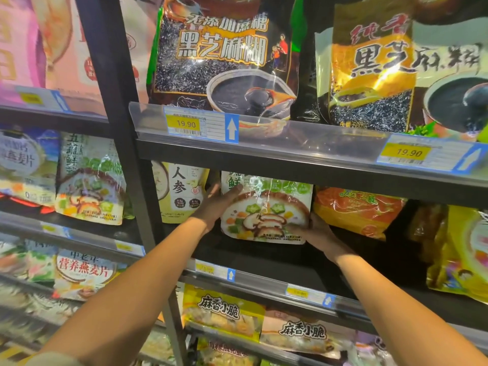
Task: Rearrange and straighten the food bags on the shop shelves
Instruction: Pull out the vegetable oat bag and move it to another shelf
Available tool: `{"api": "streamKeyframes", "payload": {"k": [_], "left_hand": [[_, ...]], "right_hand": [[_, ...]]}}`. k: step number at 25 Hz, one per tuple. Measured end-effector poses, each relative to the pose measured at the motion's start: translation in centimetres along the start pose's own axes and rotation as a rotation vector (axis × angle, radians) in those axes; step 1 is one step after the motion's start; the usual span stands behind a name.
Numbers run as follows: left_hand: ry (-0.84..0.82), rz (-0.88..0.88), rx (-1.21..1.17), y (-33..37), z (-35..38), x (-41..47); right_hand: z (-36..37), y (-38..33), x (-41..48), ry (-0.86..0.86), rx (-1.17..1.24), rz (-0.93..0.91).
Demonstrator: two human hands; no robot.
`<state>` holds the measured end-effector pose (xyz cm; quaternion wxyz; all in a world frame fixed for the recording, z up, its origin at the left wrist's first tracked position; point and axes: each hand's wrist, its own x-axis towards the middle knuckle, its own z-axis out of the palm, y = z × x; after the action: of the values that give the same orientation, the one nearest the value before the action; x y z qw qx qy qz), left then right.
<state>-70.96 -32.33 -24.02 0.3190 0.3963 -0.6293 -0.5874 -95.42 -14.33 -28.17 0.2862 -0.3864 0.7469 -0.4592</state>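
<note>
Two arms outstretched | left hand [214,204] grips mushroom bag [265,210] left edge | right hand [315,231] grips bottom-right corner

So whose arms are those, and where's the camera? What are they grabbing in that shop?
Those are a person's own two arms. The camera sits on their head, so you see what they see: shop shelves full of food bags. The left hand grips the left edge of a mushroom-picture bag, and the right hand holds its lower right corner. The bag is at the middle shelf, between a pale yellow bag and an orange bag. On the shelf above, a big dark bag stands behind a yellow price tag that reads 19.90.
</note>
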Motion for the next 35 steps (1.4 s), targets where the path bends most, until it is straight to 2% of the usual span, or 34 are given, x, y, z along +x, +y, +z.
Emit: {"api": "streamKeyframes", "payload": {"k": [7,17,21,25,29,32,35], "left_hand": [[-0.054,0.026,-0.078,0.1,0.1,-0.3],[0.071,0.005,-0.098,0.9,0.7,-0.1],[0.052,-0.028,-0.071,2.9,0.6,-2.0],[0.079,-0.005,-0.057,3.2,0.5,-3.6],[0.024,0.029,-0.075,3.4,0.3,-5.2],[-0.013,-0.004,-0.051,4.5,0.4,-8.0],[-0.057,-0.059,-0.122,4.1,0.1,-10.3]], "right_hand": [[0.1,0.0,1.4,0.022,0.102,-0.041],[-0.3,-1.9,-0.6,0.042,0.271,-0.063],[-1.1,-3.3,-3.8,0.025,0.351,-0.071],[-1.2,-4.4,-6.9,0.122,0.313,0.022],[-1.2,-5.3,-10.9,0.171,0.318,0.112],[-1.8,-4.5,-13.9,0.217,0.281,0.170],[-1.2,-5.2,-18.0,0.233,0.209,0.147]]}}
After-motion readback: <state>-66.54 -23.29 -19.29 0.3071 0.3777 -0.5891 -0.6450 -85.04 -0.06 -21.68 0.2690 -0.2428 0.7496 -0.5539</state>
